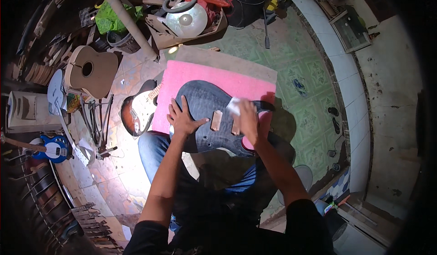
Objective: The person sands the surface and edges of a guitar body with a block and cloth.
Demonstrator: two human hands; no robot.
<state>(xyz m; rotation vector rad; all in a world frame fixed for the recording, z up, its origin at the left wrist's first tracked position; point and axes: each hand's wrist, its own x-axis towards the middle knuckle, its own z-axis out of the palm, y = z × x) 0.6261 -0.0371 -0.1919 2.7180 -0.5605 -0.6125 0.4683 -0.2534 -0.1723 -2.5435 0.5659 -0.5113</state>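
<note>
Dark guitar body (207, 102) mid-frame, flat on pink foam sheet (184, 73), long axis roughly left to right. Left hand (183, 120) open, fingers spread on the body's left half. Right hand (248, 122), motion-blurred, grips white pad (233, 105) against the right half; body extends leftward from it, so right hand is nearer the horn (265, 105). 2 rectangular cavities (216, 120) between hands. No writing legible on body or pad.

Green floor (304, 118) gives room right of the guitar body (198, 102); a sunburst guitar (142, 105) crowds its left.
</note>
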